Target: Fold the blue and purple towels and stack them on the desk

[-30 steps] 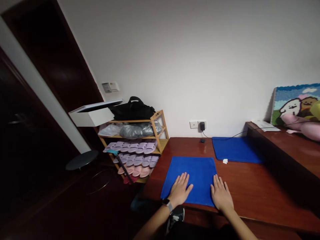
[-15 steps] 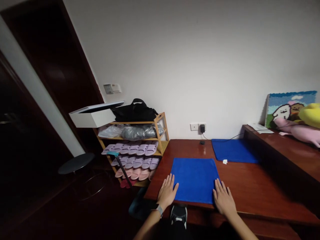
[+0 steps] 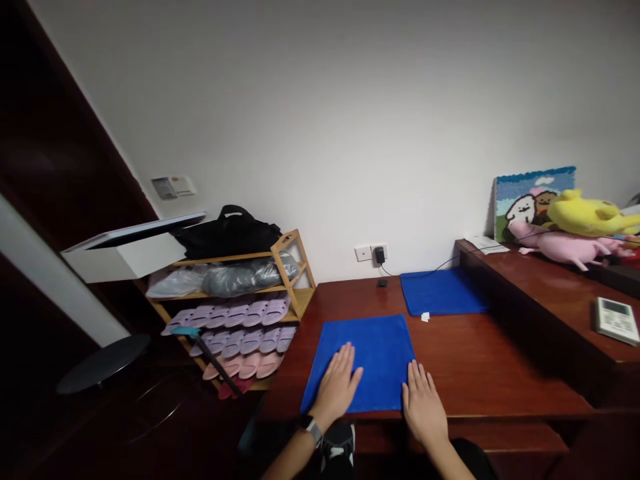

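A blue cloth (image 3: 381, 353) lies spread flat near the front edge of the brown wooden table (image 3: 480, 367). My left hand (image 3: 337, 383) rests flat on the cloth's left part, fingers stretched out and pointing away from me. At the right edge of the same cloth lies my right hand (image 3: 424, 403), also flat, its fingertips at the border between cloth and wood. Neither hand grips anything. Farther back, a second blue cloth (image 3: 443, 292) lies flat, with a small white tag (image 3: 425, 317) at its near edge.
A wooden rack (image 3: 295, 267) with slippers (image 3: 255, 311) and a black bag (image 3: 233, 230) stands left of the table. On a raised ledge (image 3: 545, 287) at right are plush toys (image 3: 565, 243) and a white card-like object (image 3: 617, 321). A black plug (image 3: 380, 255) sits in the wall socket.
My left hand has moved from the cloth's left edge inward onto it. The right hand stays at the right edge. The view has swung to the right, showing more of the ledge.
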{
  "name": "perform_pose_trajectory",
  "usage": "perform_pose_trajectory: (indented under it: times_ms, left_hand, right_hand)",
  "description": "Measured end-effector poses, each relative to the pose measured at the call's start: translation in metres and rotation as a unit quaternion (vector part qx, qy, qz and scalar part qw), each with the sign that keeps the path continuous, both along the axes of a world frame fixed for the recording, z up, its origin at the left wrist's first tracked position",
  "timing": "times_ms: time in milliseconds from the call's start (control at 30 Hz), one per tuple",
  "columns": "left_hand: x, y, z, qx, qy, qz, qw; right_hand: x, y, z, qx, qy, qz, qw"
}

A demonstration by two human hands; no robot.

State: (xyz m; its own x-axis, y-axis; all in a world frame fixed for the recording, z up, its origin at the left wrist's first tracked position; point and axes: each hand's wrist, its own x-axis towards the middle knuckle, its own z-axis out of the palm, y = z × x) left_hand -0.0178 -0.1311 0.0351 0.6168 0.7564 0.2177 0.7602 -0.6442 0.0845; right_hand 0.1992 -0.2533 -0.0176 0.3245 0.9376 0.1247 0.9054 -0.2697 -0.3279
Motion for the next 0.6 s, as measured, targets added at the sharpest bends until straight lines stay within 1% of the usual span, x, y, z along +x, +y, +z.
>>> perform_pose_trajectory:
  times_ms: [67, 133, 167, 200, 233, 267, 300, 367, 433, 533, 600]
  left_hand:
    - [0.047, -0.015, 0.0, -0.037, 0.004, -0.073, 0.997]
    - [0.085, -0.028, -0.008, -0.068, 0.005, -0.113, 0.991]
    - [0.097, -0.033, -0.012, -0.077, 0.003, -0.123, 0.989]
    - [0.104, -0.036, -0.017, -0.083, 0.001, -0.129, 0.988]
    - [0.106, -0.038, -0.021, -0.085, -0.002, -0.132, 0.988]
    - [0.103, -0.039, -0.025, -0.083, -0.005, -0.132, 0.988]
    - [0.096, -0.039, -0.027, -0.078, -0.006, -0.128, 0.989]
    - [0.07, -0.034, -0.029, -0.067, -0.002, -0.107, 0.992]
    - [0.035, -0.026, -0.029, -0.061, 0.008, -0.071, 0.996]
    - [-0.023, -0.01, -0.03, -0.06, 0.028, 0.001, 0.998]
    - [-0.055, -0.003, -0.031, -0.058, 0.037, 0.042, 0.997]
  right_hand:
    - [0.001, -0.001, 0.0, -0.005, -0.003, 0.006, 1.0]
    - [0.003, -0.002, -0.002, -0.013, -0.011, 0.023, 1.0]
    - [0.004, -0.003, -0.003, -0.018, -0.014, 0.033, 0.999]
    - [0.004, -0.003, -0.004, -0.021, -0.018, 0.042, 0.999]
    - [0.005, -0.003, -0.006, -0.022, -0.021, 0.046, 0.998]
    - [0.005, -0.004, -0.007, -0.022, -0.026, 0.045, 0.998]
    - [0.005, -0.004, -0.009, -0.02, -0.033, 0.04, 0.998]
    - [0.005, -0.003, -0.011, -0.017, -0.046, 0.026, 0.998]
    - [0.005, -0.003, -0.013, -0.012, -0.053, 0.017, 0.998]
    - [0.005, -0.002, -0.015, -0.004, -0.056, 0.017, 0.998]
    - [0.005, -0.002, -0.017, -0.005, -0.06, 0.017, 0.998]
